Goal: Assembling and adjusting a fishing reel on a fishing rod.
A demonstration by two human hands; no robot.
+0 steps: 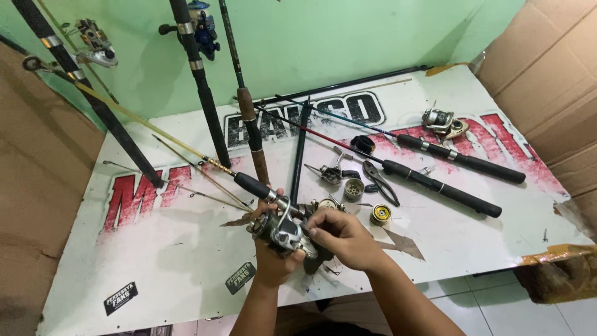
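Gripping a fishing reel (281,231) mounted on a rod (186,151), my left hand (273,252) cups it from below at the near middle of the white table (174,249), fingers clenched round its body. My right hand (345,239) pinches the reel's right side, fingertips touching the metal. The rod runs away to the far left. Just beyond my hands lie small reel parts (353,189) and pliers (380,180), and farther right two black-handled rods (444,186) and another reel (443,122).
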